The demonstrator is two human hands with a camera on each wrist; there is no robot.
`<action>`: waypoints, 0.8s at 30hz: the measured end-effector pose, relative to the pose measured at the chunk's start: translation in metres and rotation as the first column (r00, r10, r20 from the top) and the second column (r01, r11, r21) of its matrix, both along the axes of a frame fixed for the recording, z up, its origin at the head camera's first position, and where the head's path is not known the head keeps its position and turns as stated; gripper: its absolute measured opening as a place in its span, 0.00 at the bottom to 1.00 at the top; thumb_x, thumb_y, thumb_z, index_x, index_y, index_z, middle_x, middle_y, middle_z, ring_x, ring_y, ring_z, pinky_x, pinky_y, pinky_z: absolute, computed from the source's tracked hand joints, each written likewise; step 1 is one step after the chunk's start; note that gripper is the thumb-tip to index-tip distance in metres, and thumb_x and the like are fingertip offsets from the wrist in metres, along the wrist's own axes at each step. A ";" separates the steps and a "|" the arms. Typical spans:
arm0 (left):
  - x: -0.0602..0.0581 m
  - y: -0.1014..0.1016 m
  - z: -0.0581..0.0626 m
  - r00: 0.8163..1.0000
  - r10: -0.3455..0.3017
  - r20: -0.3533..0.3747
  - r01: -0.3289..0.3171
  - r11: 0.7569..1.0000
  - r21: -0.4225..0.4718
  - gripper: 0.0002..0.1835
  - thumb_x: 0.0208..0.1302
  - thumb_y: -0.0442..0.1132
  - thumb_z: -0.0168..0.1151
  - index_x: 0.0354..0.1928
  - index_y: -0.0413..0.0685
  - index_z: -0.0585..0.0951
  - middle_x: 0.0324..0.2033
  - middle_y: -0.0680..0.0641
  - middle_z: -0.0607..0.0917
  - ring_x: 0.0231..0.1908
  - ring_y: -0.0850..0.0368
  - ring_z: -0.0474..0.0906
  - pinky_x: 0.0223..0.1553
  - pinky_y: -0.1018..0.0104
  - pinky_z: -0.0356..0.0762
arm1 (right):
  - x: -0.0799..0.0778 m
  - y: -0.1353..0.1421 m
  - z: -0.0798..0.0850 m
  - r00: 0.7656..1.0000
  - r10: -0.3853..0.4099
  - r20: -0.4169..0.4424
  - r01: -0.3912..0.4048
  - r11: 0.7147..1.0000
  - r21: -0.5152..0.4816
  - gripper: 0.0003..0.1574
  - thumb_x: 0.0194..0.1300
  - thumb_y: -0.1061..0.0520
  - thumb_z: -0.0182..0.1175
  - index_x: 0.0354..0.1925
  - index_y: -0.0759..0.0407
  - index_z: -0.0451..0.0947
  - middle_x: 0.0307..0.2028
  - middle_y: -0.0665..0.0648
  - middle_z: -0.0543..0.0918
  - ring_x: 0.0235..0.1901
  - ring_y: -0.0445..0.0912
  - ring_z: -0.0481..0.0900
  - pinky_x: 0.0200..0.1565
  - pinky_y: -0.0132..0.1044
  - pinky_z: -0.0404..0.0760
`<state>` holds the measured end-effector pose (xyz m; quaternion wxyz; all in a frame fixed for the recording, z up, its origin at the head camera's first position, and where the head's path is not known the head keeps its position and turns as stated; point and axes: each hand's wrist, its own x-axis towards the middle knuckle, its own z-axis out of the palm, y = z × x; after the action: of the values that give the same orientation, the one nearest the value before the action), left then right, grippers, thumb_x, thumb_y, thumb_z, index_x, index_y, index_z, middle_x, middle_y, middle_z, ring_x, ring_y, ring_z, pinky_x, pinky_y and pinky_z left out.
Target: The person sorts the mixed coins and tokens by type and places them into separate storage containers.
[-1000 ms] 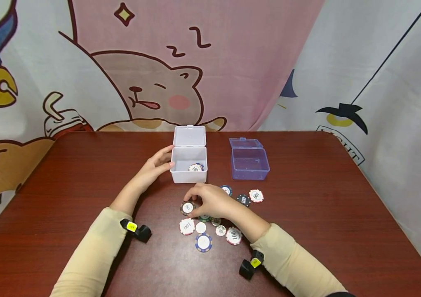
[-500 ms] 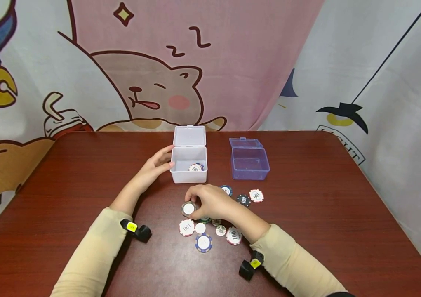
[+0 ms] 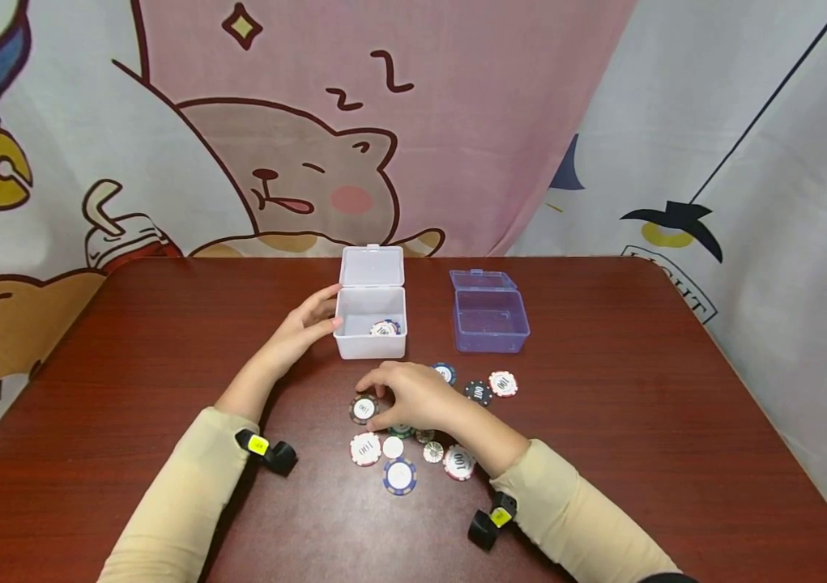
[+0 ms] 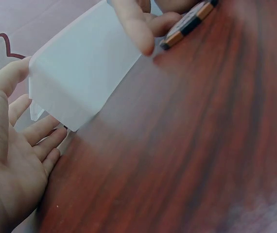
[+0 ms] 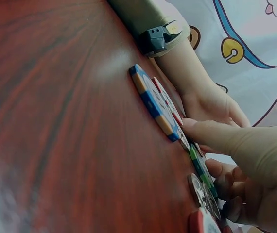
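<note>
Beside the open-lidded white translucent box (image 3: 373,348), my left hand (image 3: 300,332) touches its left wall with thumb and fingertips. A few poker chips (image 3: 385,328) lie in that box, one white and printed 100. In front of it, my right hand (image 3: 416,397) has its thumb and fingers curled round a brown-rimmed poker chip (image 3: 364,410). The left wrist view shows this chip (image 4: 189,23) nearly flat against the tabletop, its edge striped black and orange. Under and beside the right hand lie a green chip (image 3: 402,431) and a white-and-red chip (image 3: 365,449).
A blue translucent box (image 3: 491,334) stands open at the right. More chips are scattered around the right hand: a blue one (image 3: 400,476), a black one (image 3: 478,393) and several white ones. A patterned curtain (image 3: 493,121) hangs behind the table's far edge.
The brown-rimmed chip tipped slightly, its face going blank with glare, then shifted left with the right fingers and shows its print again. The left hand has stayed at the white box.
</note>
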<state>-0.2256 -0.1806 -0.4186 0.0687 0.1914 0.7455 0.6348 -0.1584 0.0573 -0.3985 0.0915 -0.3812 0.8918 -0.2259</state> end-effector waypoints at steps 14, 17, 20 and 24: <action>0.001 0.000 0.003 1.000 -0.007 0.017 0.007 1.000 0.006 0.32 0.69 0.35 0.54 0.72 0.46 0.58 0.62 0.33 0.69 0.63 0.41 0.63 0.60 0.46 0.59 | 0.003 -0.002 0.002 0.998 -0.057 0.002 0.057 0.998 0.020 0.21 0.43 0.44 0.76 0.36 0.45 0.80 0.30 0.40 0.74 0.30 0.35 0.72 0.32 0.31 0.70; 0.001 0.000 0.003 1.000 -0.007 0.016 0.007 1.000 0.004 0.32 0.69 0.34 0.54 0.73 0.46 0.57 0.63 0.33 0.69 0.64 0.40 0.62 0.61 0.46 0.59 | 0.003 -0.002 0.002 0.998 -0.057 -0.033 0.058 0.998 0.032 0.22 0.42 0.45 0.76 0.36 0.45 0.79 0.30 0.39 0.74 0.30 0.36 0.72 0.32 0.32 0.71; 0.002 0.000 0.003 1.000 -0.005 0.015 0.005 1.000 0.001 0.32 0.69 0.35 0.54 0.73 0.46 0.58 0.63 0.33 0.68 0.64 0.40 0.62 0.61 0.47 0.59 | 0.004 -0.002 0.003 0.997 -0.057 -0.054 0.059 0.998 0.035 0.22 0.41 0.46 0.75 0.37 0.46 0.79 0.30 0.38 0.75 0.29 0.36 0.73 0.32 0.33 0.71; 0.002 0.000 0.002 1.000 -0.002 0.015 0.002 1.000 -0.001 0.32 0.69 0.35 0.55 0.72 0.47 0.58 0.63 0.33 0.69 0.63 0.41 0.63 0.60 0.46 0.59 | 0.004 -0.002 0.004 0.996 -0.052 -0.070 0.054 0.998 0.029 0.22 0.41 0.46 0.75 0.37 0.45 0.79 0.30 0.39 0.75 0.29 0.36 0.73 0.31 0.33 0.71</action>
<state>-0.2241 -0.1803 -0.4161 0.0749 0.1872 0.7452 0.6356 -0.1541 0.0556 -0.3946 0.0602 -0.3635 0.9076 -0.2011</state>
